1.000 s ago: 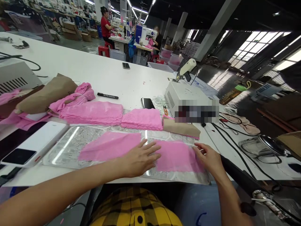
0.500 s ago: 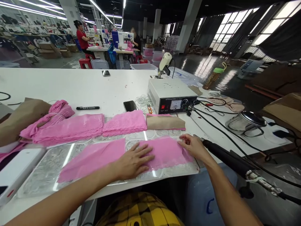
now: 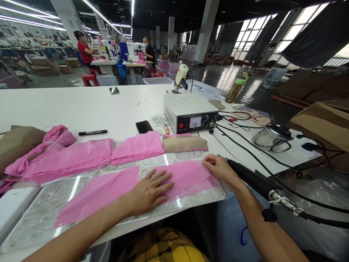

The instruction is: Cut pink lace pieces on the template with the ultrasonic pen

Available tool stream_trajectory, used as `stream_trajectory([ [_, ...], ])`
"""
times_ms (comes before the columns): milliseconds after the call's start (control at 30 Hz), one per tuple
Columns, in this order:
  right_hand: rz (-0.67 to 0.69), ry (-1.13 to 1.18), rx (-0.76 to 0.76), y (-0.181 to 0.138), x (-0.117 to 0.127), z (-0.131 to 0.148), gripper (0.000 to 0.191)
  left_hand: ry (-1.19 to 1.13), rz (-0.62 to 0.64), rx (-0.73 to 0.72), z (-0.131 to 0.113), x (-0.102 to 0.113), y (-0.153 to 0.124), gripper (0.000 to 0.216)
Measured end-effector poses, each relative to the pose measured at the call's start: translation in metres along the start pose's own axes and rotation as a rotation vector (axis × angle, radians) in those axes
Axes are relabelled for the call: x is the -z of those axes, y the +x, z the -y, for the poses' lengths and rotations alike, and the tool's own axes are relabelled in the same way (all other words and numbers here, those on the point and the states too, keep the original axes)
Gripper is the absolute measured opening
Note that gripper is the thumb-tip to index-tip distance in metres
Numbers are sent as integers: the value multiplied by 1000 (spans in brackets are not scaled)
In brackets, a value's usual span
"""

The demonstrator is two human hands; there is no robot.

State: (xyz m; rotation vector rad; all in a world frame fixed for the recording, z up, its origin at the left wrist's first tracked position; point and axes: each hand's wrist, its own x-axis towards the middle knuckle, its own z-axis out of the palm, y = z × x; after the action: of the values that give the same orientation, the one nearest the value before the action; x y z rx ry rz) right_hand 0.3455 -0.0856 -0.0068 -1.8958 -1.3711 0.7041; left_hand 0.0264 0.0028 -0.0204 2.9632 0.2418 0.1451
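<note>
My left hand (image 3: 151, 191) lies flat, fingers spread, over the inner edge of a pink lace-edged fabric piece (image 3: 184, 178) on a clear sheet (image 3: 32, 214). At that piece's upper right corner, my right hand (image 3: 218, 167) pinches the cloth between thumb and fingers. A second pink piece (image 3: 100, 193) is spread to the left, partly under my left forearm. Just beyond are two stacks of pink fabric, a left one (image 3: 73, 160) and a middle one (image 3: 139, 147), and a brown paper pattern (image 3: 185, 143) over pink cloth. A black corded handpiece (image 3: 252, 178) lies beside my right wrist.
A metal control box (image 3: 191, 112) stands behind the fabric, its cables running right past a lidded glass mug (image 3: 272, 138). A phone (image 3: 144, 127), a black marker (image 3: 92, 133) and small orange snips (image 3: 166, 128) lie nearby. Two people sit at sewing machines farther off.
The camera view has shifted, so the table appears slightly farther left. My right fingers have closed more tightly at the fabric corner. My left hand stays flat on the cloth.
</note>
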Motion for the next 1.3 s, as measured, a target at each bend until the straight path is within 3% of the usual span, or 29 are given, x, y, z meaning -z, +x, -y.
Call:
stream_trajectory([
  [400, -61, -142, -52, -9, 1, -10, 23, 4, 49, -27, 3, 12, 2, 47],
  [600, -136, -166, -84, -25, 3, -18, 29, -26, -12, -69, 5, 12, 5, 46],
  [933, -117, -125, -140, -35, 3, -26, 27, -17, 31, -96, 7, 16, 9, 48],
  [1133, -197, -176, -189, -41, 0, -27, 36, -21, 56, -102, 7, 19, 10, 48],
  [1300, -214, -205, -183, -42, 0, -29, 31, -19, 59, -113, 7, 21, 13, 47],
])
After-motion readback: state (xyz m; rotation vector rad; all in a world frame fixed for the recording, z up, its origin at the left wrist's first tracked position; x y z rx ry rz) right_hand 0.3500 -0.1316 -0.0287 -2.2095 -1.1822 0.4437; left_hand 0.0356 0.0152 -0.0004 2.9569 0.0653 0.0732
